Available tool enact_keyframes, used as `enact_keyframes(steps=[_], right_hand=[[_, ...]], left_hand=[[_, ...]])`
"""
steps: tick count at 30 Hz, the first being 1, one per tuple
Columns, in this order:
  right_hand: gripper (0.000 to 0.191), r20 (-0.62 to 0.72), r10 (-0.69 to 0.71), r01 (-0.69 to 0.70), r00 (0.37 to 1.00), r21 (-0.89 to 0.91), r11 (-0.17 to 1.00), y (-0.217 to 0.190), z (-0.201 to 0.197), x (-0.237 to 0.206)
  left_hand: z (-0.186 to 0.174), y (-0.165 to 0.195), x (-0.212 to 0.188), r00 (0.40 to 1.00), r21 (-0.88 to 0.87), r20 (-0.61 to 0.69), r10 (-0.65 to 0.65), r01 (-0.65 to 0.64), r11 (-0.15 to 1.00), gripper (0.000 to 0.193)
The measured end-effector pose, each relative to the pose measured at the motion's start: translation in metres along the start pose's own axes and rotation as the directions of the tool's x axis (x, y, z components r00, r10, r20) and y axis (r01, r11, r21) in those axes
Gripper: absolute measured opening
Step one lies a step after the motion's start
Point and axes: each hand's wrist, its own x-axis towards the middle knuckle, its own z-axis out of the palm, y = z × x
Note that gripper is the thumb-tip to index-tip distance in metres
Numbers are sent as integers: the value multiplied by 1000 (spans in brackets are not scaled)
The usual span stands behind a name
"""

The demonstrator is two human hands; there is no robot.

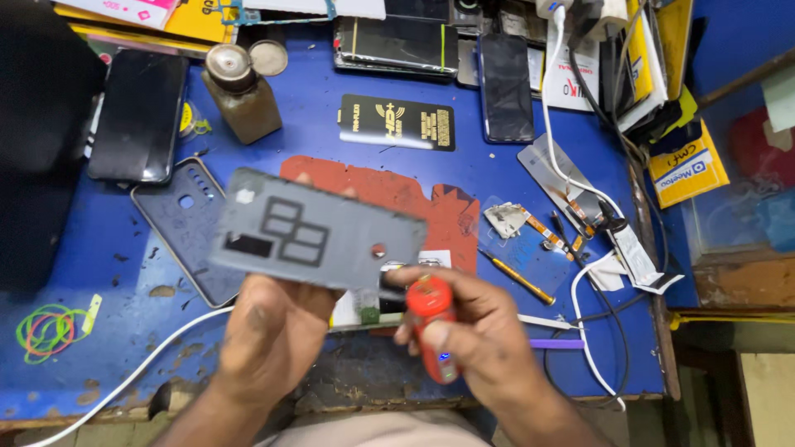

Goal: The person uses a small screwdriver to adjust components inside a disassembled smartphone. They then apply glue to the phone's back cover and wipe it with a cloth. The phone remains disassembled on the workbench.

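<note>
One grey phone panel [319, 240] in left hand [269, 331], one red screwdriver [431, 327] in right hand [480, 331].

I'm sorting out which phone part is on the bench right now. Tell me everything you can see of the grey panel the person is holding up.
The grey panel is a flat, rounded-corner rectangle, seemingly matte plastic or metal. Its face shows dark outlined squares, a black rectangular patch, a small pale patch near one corner and a small round hole. It is held tilted above the blue table, long side roughly level. The left hand grips its lower edge; the right hand, holding a red tool, meets its right lower corner.
</note>
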Motion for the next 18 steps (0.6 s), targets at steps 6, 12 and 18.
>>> enact_keyframes(steps=[6, 12, 18], right_hand=[[49, 19, -2, 10, 1000, -404, 915, -7, 29, 3], [50, 60, -365, 183, 929, -933, 311, -6, 48, -2], [54, 150, -364, 238, 919, -948, 211, 12, 53, -3]], left_hand=[[11, -11, 18, 988, -390, -144, 65, -117, 913, 85], [3, -9, 17, 981, -504, -146, 124, -182, 844, 84], [2, -15, 17, 971, -468, -196, 135, -214, 857, 85]])
